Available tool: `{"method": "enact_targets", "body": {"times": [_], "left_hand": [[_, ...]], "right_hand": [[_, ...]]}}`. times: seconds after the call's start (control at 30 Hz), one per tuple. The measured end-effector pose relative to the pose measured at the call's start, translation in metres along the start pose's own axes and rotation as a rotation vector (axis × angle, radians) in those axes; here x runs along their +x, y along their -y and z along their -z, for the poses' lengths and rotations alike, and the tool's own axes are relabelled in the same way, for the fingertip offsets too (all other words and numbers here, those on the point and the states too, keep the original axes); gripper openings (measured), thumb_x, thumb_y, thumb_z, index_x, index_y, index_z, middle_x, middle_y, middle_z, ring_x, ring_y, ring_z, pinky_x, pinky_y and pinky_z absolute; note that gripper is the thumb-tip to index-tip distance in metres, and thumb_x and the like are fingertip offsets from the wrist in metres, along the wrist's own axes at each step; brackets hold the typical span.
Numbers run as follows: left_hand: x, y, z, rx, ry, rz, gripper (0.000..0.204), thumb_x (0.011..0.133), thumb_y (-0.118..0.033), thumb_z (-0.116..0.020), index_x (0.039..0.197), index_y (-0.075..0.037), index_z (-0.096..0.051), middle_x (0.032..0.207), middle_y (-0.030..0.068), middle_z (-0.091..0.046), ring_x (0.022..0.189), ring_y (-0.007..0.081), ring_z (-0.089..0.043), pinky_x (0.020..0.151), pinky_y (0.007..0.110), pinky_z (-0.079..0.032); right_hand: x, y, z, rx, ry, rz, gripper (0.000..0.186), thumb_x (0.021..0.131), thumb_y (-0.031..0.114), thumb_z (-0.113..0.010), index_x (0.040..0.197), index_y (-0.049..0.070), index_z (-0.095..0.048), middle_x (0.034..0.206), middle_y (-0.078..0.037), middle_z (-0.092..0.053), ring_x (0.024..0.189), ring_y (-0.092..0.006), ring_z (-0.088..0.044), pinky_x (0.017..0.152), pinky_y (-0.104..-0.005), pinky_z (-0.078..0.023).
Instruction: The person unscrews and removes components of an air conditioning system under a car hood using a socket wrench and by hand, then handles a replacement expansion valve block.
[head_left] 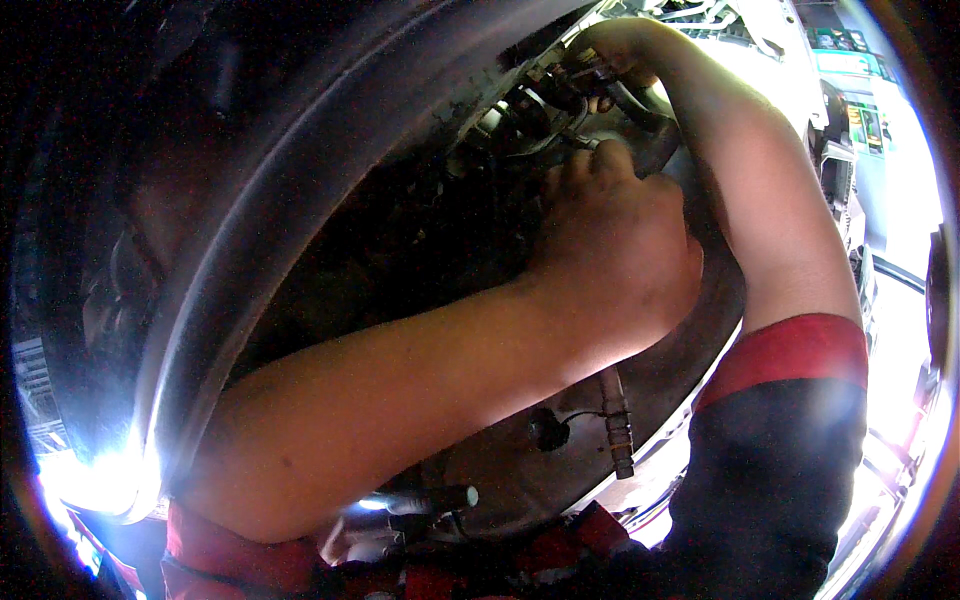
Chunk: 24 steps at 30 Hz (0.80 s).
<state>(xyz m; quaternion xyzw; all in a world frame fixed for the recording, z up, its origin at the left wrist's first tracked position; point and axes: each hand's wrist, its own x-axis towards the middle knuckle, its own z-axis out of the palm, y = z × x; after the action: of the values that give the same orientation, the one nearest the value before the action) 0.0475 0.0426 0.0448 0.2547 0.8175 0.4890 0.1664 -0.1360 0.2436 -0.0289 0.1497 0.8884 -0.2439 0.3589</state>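
Observation:
My left hand (620,225) reaches across the middle of a dark vehicle cavity with its back toward me. Its fingers curl closed near small metal and dark fittings (530,115); whatever they grip is hidden. Farther up, my right hand (622,48) bends over the same cluster, its fingers curled round the parts beside a dark hose (638,110). A fingertip shows under it, but the thing in its grasp cannot be made out. Below my left wrist hangs a metal pipe (618,430) with a ribbed end, and a black cap (548,428) on a thin tether beside it.
A broad curved dark rim (260,210) arcs along the left of the cavity. At the bottom lies a dark cylinder (440,498) near a bright spot. Strong light glares at the lower left. Pale vehicle structure (835,170) stands beyond my right arm.

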Motion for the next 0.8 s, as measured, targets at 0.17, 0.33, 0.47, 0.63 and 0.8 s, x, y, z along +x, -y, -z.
{"method": "enact_targets", "body": {"times": [0.17,0.33,0.47,0.63,0.8], "left_hand": [[0.001,0.001,0.001,-0.019,0.01,0.002,0.03,0.082,-0.024,-0.065,0.095,0.003,-0.069,0.113,0.0285,-0.054,0.111,0.0439,-0.05,0.098,0.054,-0.039],[0.001,0.0,0.001,-0.018,0.023,0.001,0.029,0.082,-0.024,-0.065,0.094,0.003,-0.069,0.113,0.0291,-0.054,0.111,0.0442,-0.05,0.098,0.054,-0.038],[0.002,-0.001,-0.003,-0.016,0.005,-0.01,0.029,0.082,-0.023,-0.065,0.093,0.003,-0.069,0.113,0.0292,-0.054,0.111,0.0444,-0.05,0.098,0.054,-0.039],[0.001,0.0,0.0,-0.015,0.013,0.011,0.027,0.082,-0.022,-0.065,0.094,0.002,-0.069,0.112,0.0286,-0.054,0.11,0.0442,-0.05,0.098,0.054,-0.038],[0.0,0.001,-0.004,0.065,-0.121,-0.079,0.031,0.085,-0.026,-0.065,0.091,0.004,-0.067,0.102,0.0324,-0.058,0.1,0.0468,-0.058,0.091,0.054,-0.047]], "right_hand": [[0.005,-0.009,0.003,-0.093,-0.011,0.1,0.031,0.098,0.023,-0.046,0.107,0.002,-0.067,0.087,-0.014,-0.073,0.066,-0.025,-0.069,0.061,-0.0387,-0.058],[0.008,-0.015,0.004,-0.184,-0.024,0.202,0.031,0.097,0.023,-0.047,0.108,0.002,-0.067,0.088,-0.014,-0.073,0.067,-0.0252,-0.069,0.061,-0.0393,-0.058],[0.01,-0.029,0.011,-0.259,-0.034,0.272,0.031,0.097,0.023,-0.047,0.108,0.002,-0.066,0.089,-0.014,-0.073,0.067,-0.0253,-0.069,0.062,-0.0398,-0.058],[0.015,-0.033,0.011,-0.352,-0.044,0.385,0.031,0.097,0.024,-0.048,0.108,0.002,-0.066,0.091,-0.015,-0.073,0.068,-0.0255,-0.07,0.063,-0.0404,-0.059],[0.015,-0.043,0.013,-0.444,-0.055,0.488,0.031,0.097,0.024,-0.049,0.108,0.001,-0.066,0.092,-0.015,-0.073,0.069,-0.0256,-0.07,0.064,-0.041,-0.059]]}}
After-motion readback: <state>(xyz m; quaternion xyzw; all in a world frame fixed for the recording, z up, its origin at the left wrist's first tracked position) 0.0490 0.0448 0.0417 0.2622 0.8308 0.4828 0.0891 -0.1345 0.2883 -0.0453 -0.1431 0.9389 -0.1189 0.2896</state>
